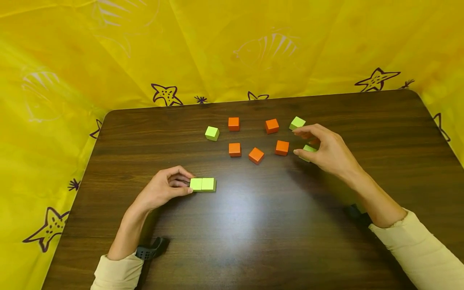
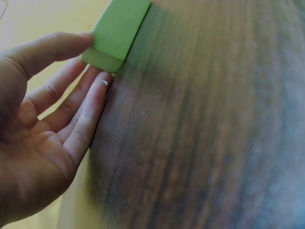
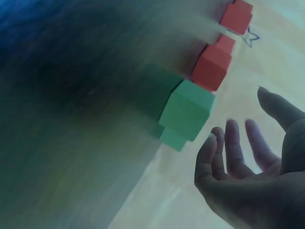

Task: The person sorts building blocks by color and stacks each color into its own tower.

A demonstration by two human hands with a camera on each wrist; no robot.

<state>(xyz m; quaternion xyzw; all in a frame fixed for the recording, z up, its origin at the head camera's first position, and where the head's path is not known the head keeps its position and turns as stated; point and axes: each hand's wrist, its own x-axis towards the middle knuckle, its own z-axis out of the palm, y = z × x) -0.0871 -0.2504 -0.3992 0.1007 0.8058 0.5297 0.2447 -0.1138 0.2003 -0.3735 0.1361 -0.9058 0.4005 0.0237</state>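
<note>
Two light green wooden cubes stand side by side in a short row on the table. My left hand (image 1: 163,187) pinches the left cube (image 1: 196,184) between thumb and fingertips, and the right cube (image 1: 208,184) touches it. In the left wrist view the thumb lies against one edge of the green row (image 2: 121,33). My right hand (image 1: 331,153) hovers over the right side with thumb and fingers spread, nothing between them. Beneath it sits a partly hidden green cube (image 1: 309,149); another green cube (image 1: 297,123) lies just beyond the fingertips. In the right wrist view, the nearer green cube (image 3: 187,110) is apart from the hand.
Several orange cubes are scattered across the middle back, among them one orange cube (image 1: 282,148) near my right thumb. A lone green cube (image 1: 212,133) sits at their left. The dark wooden table (image 1: 232,241) ends at a yellow patterned cloth (image 1: 217,48) behind it.
</note>
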